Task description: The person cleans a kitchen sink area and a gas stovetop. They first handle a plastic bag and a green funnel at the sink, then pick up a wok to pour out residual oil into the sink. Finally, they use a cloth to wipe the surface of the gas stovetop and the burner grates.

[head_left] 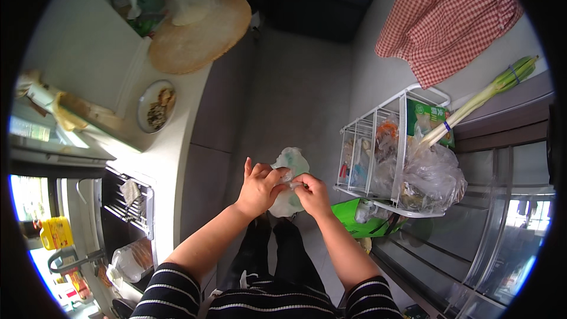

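Note:
A thin whitish plastic bag (289, 201) with faint green marks hangs in front of me over the floor. My left hand (260, 187) is closed on its gathered upper part, thumb and forefinger pinching while another finger sticks up. Close beside it, my right hand (311, 194) pinches the same bag from the right. The two hands are almost touching. Whether the bag holds anything cannot be made out.
On the left counter sit a round woven tray (201, 38) and a white plate (156, 106) with food scraps. To the right stands a white wire rack (378, 124) with bagged goods and a long leek (481, 101). A green bag (348, 215) lies below it; a checked cloth (443, 20) hangs beyond.

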{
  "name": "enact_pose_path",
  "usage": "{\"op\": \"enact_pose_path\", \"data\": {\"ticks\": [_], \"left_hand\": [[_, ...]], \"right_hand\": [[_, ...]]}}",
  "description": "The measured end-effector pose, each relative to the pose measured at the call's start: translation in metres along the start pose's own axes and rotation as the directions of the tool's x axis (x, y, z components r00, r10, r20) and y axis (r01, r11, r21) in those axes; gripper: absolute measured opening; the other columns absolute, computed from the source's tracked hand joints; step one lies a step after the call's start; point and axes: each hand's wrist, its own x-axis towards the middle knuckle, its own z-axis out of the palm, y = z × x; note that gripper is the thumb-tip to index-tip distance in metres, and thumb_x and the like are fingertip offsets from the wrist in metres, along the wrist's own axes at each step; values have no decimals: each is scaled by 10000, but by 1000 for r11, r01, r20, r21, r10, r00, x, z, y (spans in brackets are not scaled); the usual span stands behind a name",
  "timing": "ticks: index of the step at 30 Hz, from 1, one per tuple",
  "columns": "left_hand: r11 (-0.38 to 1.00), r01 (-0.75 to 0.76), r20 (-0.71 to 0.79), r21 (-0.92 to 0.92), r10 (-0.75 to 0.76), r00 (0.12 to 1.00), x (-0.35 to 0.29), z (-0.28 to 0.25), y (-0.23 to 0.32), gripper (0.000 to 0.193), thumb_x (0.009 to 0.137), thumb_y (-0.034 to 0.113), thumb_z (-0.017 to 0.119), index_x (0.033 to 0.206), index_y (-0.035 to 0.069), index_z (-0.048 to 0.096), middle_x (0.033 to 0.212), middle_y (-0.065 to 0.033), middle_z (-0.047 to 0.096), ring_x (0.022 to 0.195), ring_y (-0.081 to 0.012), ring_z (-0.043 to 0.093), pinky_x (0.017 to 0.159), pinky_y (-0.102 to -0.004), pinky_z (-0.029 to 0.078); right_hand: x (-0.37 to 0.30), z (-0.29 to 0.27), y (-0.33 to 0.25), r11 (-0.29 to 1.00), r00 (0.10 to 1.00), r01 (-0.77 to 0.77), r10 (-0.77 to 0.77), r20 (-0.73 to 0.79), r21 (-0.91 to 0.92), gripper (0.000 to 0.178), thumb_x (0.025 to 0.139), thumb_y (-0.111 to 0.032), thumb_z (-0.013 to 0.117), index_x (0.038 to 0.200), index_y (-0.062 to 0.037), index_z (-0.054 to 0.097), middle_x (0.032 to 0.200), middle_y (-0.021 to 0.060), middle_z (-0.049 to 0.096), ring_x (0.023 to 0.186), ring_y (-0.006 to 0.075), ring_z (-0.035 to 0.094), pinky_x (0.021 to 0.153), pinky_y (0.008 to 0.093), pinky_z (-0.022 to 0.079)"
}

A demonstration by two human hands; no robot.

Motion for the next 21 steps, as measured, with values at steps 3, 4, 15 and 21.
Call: {"op": "enact_pose_path", "data": {"ticks": [3,4,15,21], "left_hand": [[998,-58,47,0,58,997,3,51,-27,425,728,147,745,1137,179,636,909,6,626,1008,-221,557,1064,-600,248],[994,-110,51,-26,111,992,2,72,-39,436,728,136,753,1141,231,649,921,4,620,1029,-219,547,1073,-617,245],[765,375,602,-524,22,798,0,241,-146,240,798,152,704,1027,89,672,990,-87,638,996,-282,557,935,-392,386],[775,251,555,-581,151,818,-21,285,-199,148,814,82,706,961,63,698,863,-62,607,882,-226,541,797,-354,461]], "right_hand": [[1,-3,19,672,919,-377,360,163,638,320,850,-18,578,1162,-57,522,868,65,638,508,72,477,424,220,357],[2,-1,35,487,866,-455,435,246,746,470,854,1,580,1289,-72,415,855,77,631,473,60,421,407,217,316],[11,41,213,831,909,296,-397,-130,-471,343,713,37,682,978,-173,740,1072,61,566,538,130,501,476,265,449],[-7,57,297,992,927,-115,87,-365,-56,97,862,11,634,928,-58,654,1111,66,527,791,144,560,690,266,469]]}}
